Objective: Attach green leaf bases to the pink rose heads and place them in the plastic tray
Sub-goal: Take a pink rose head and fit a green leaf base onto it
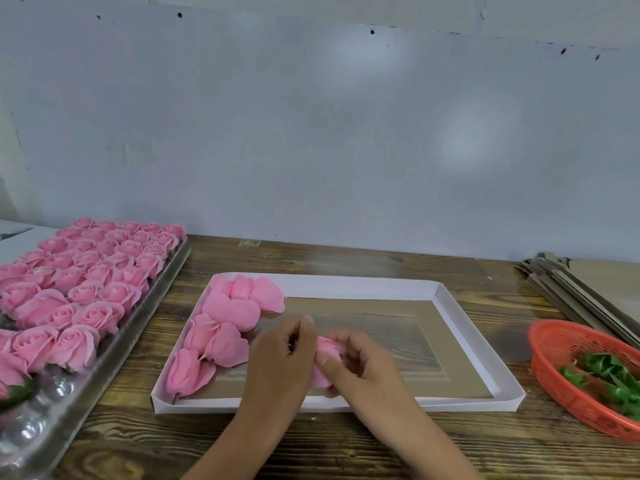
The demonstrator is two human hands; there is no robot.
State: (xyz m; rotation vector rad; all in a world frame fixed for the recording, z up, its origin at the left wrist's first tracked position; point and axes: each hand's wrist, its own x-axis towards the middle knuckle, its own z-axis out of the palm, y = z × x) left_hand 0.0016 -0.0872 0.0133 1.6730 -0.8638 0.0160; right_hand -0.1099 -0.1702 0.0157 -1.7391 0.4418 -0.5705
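Holding one pink rose head between both hands, the person works just above the near edge of the white cardboard tray. The left hand curls its fingers against the flower's left side, thumb raised at the top; the right hand wraps round it from the right, thumb pressed across the petals. Whether a green base is on this flower, I cannot tell, as the hands hide its underside.

Inside the white tray, along its left side, lie several finished pink roses, tipped on their sides and touching one another. The tray's floor looks clear, with the wood grain showing through.

To the left stands a clear plastic tray packed with upright rose heads, its nearest cups bare. To the right, an orange mesh basket holds green leaf bases. Behind it, flat cardboard sheets are stacked on the wooden table.
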